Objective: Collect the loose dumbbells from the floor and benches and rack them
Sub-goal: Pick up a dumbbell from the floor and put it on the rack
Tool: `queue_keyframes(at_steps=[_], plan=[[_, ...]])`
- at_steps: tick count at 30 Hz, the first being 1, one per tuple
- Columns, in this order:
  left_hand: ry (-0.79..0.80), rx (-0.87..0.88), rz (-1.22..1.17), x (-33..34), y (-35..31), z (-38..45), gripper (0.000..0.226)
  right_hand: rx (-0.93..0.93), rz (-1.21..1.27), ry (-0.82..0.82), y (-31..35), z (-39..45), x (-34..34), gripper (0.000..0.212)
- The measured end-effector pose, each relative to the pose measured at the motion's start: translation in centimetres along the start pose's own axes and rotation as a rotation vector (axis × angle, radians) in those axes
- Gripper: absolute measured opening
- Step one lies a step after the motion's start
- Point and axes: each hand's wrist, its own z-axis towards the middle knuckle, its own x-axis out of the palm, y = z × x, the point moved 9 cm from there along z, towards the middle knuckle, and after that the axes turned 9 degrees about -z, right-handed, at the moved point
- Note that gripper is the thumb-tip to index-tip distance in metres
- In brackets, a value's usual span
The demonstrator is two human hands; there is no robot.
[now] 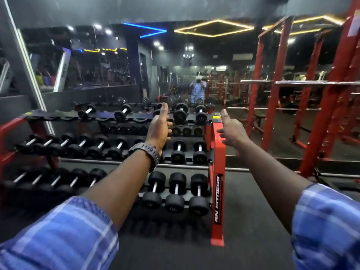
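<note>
Blue plaid sleeves [64, 236] fill the near corners, both rolled back from bare forearms that stretch out toward the dumbbell rack [217, 172]. On the left wrist sits a dark watch [148, 152]. Beyond it the left hand [160, 129] is raised with its thumb pointing up and its fingers curled loosely toward the palm; its grip holds nothing. To the right, the right hand [231, 133] is spread with the fingers apart, its grip wide and empty, hovering just past the rack's red end post, which bears white lettering.

Three tiers of the rack run from the left toward that red post. Black round-headed dumbbells [176, 191] with bright handles lie side by side in the near, lowest tier, three of them close to the post and more off to the left, blurred. The middle tier carries another row, and the far, top tier has a few pairs with open cradles between them. Neither hand touches any of them.

A mirror behind the rack reflects the room. Red steel frames [272, 90] stand on the right over dark floor [253, 221].
</note>
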Motion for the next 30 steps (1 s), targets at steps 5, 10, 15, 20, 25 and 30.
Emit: queue_keyframes(at_steps=[5, 10, 15, 20, 25, 30], plan=[[-0.05, 0.001, 0.034, -0.5, 0.3, 0.0, 0.077, 0.024, 0.038, 0.002, -1.0, 0.7, -0.2, 0.059], [-0.062, 0.002, 0.055, -0.1, 0.0, 0.3, 0.077, 0.008, 0.037, 0.005, -1.6, 1.0, -0.3, 0.062], [-0.079, 0.026, 0.065, -0.4, -0.3, 0.8, 0.079, 0.005, 0.035, -0.01, -2.3, 2.3, -0.7, 0.055], [-0.084, 0.049, 0.018, -1.7, 0.2, 2.6, 0.078, 0.009, 0.045, -0.018, -2.3, 4.1, -0.1, 0.055], [-0.077, 0.05, -0.011, -4.0, 1.5, 7.2, 0.08, 0.02, 0.037, -0.038, -1.8, 7.4, 2.4, 0.056], [-0.052, 0.066, -0.039, -7.0, 2.7, 13.9, 0.077, 0.022, 0.044, -0.087, -0.5, 11.6, 6.2, 0.058]])
